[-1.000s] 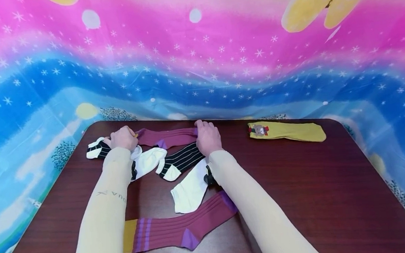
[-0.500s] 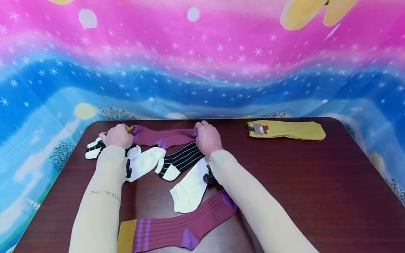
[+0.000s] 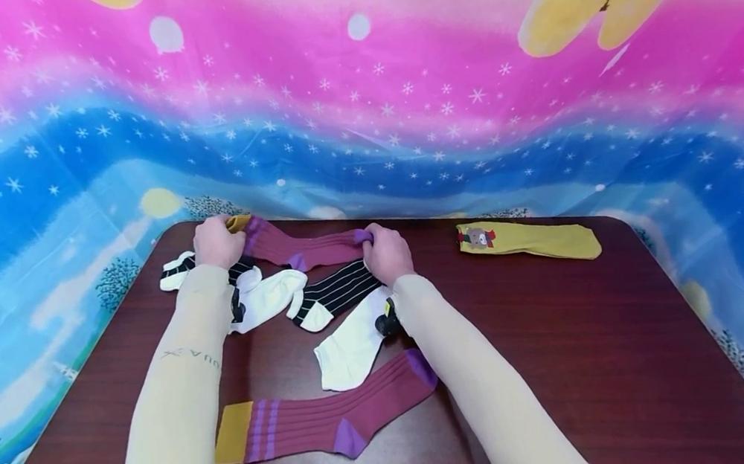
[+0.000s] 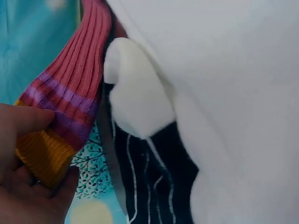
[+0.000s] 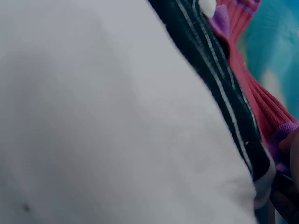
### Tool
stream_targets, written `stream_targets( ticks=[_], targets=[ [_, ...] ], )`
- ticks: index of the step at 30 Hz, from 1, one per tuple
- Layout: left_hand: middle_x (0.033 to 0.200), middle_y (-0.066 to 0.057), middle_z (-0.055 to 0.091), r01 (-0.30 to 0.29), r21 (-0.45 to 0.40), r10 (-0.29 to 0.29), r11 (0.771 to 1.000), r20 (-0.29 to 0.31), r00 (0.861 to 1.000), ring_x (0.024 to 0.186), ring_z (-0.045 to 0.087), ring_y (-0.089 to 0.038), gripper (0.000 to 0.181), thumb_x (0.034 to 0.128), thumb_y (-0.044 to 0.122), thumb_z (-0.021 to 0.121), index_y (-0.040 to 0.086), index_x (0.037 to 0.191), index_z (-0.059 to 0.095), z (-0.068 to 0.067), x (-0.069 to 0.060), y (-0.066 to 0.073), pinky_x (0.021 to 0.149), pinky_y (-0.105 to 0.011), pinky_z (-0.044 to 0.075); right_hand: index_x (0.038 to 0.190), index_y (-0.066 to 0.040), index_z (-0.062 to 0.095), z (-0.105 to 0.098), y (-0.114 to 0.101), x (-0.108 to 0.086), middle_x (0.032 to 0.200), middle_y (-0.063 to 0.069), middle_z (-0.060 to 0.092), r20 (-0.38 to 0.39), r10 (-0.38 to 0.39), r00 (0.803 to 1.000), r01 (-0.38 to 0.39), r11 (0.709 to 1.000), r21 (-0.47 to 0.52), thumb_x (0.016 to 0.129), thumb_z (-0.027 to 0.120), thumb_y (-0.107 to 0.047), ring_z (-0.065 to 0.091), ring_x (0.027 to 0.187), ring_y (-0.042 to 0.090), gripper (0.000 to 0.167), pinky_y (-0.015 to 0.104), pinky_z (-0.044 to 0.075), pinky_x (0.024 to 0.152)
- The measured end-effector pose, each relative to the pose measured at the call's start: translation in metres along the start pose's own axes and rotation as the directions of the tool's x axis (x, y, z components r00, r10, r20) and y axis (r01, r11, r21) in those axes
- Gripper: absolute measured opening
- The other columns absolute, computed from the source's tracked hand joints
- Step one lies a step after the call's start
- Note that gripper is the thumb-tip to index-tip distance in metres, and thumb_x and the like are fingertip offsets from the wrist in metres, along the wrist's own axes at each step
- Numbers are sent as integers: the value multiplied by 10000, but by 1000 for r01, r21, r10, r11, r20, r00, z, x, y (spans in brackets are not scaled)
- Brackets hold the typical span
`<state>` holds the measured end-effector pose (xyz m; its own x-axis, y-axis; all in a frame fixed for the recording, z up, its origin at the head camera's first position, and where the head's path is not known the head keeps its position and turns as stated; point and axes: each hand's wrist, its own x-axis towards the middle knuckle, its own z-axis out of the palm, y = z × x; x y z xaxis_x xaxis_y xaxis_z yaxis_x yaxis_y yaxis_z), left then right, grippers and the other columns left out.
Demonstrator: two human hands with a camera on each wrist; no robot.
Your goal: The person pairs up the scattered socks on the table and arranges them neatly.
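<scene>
A maroon ribbed sock (image 3: 320,250) with purple heel and toe stretches between my hands at the far side of the table. My left hand (image 3: 217,242) pinches its mustard cuff (image 4: 44,156), thumb on top in the left wrist view. At the other end my right hand (image 3: 389,254) grips the purple toe (image 5: 282,135). Just nearer lie a white sock (image 3: 271,298) and a black pinstriped sock (image 3: 334,292) with a white heel. Another white sock (image 3: 349,346) sits by my right wrist. Closer in, a matching maroon sock (image 3: 316,420) lies flat.
A yellow sock (image 3: 527,241) with a bear design lies at the back right of the brown table (image 3: 559,363). Partly behind my left hand is another black-and-white sock (image 3: 177,272). A patterned cloth (image 3: 360,113) hangs behind the table's far edge.
My left hand has moved left and away from me, lifting the cuff end, so more mustard shows. My right hand has barely shifted, still holding the toe.
</scene>
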<state>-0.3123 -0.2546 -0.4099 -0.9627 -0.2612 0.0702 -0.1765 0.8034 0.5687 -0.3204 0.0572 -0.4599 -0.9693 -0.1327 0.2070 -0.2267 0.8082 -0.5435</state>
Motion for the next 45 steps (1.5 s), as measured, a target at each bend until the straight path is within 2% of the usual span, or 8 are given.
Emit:
stream_targets(
  ticks=[9, 19, 24, 29, 36, 39, 43, 45],
  targets=[
    [1278, -295, 595, -23, -83, 19, 996, -51, 999, 1134, 565, -470, 419, 995, 140, 590, -34, 1376, 574, 0, 2, 5, 955, -573, 467, 1099, -114, 689, -6, -4, 2, 886, 52, 653, -67, 40, 997, -30, 988, 153, 1033, 579, -200, 579, 774, 244, 155, 374, 466, 735],
    [1215, -280, 616, -110, -155, 94, 982, -108, 990, 1096, 563, -448, 335, 994, 140, 596, -46, 1272, 620, 6, 3, 11, 948, -553, 455, 1156, -97, 694, -15, -7, 3, 929, 65, 662, -105, 63, 992, -28, 951, 307, 1046, 578, -204, 568, 799, 225, 193, 359, 457, 752],
    [1192, -261, 632, -143, -185, 118, 972, -142, 983, 1081, 565, -428, 290, 990, 146, 613, -30, 1219, 638, 5, 1, 18, 932, -536, 447, 1138, -74, 741, -23, -8, 3, 988, 57, 720, -117, 92, 989, -32, 899, 437, 1022, 619, -193, 610, 869, 197, 206, 340, 475, 775],
    [1224, -243, 627, -171, -223, 141, 960, -143, 980, 1124, 555, -415, 288, 997, 148, 624, -23, 1229, 636, 7, -4, 28, 957, -526, 441, 1082, -74, 758, -28, -4, 4, 951, 44, 743, -77, 90, 993, -35, 847, 530, 988, 704, -282, 661, 883, 160, 234, 304, 505, 759],
    [1210, -215, 652, -221, -270, 183, 937, -160, 970, 1119, 569, -391, 259, 986, 142, 645, 0, 1201, 660, 12, -13, 43, 962, -503, 445, 978, -60, 737, -35, -1, 0, 909, 50, 746, -76, 88, 993, -26, 805, 593, 954, 750, -296, 687, 832, 152, 237, 286, 530, 714],
    [1189, -207, 658, -236, -294, 194, 926, -167, 967, 1098, 571, -380, 243, 975, 139, 653, 4, 1176, 663, 13, -17, 49, 948, -493, 444, 990, -48, 708, -39, 1, -2, 943, 71, 748, -50, 114, 992, -53, 748, 662, 972, 729, -277, 701, 862, 167, 231, 299, 559, 750],
    [1197, -198, 647, -226, -351, 186, 909, -144, 972, 1083, 580, -353, 239, 983, 140, 630, 4, 1179, 642, 13, -24, 55, 935, -476, 459, 1010, -38, 680, -44, 6, -5, 998, 101, 741, -10, 154, 988, -95, 660, 745, 986, 710, -275, 699, 906, 198, 240, 320, 567, 776],
    [1204, -193, 642, -221, -372, 181, 902, -139, 974, 1077, 581, -343, 241, 989, 147, 617, 7, 1184, 632, 14, -27, 57, 931, -464, 463, 1023, -39, 675, -46, 9, -6, 1023, 108, 737, -1, 170, 986, -108, 633, 767, 990, 703, -285, 694, 919, 208, 249, 321, 567, 782]
  ],
)
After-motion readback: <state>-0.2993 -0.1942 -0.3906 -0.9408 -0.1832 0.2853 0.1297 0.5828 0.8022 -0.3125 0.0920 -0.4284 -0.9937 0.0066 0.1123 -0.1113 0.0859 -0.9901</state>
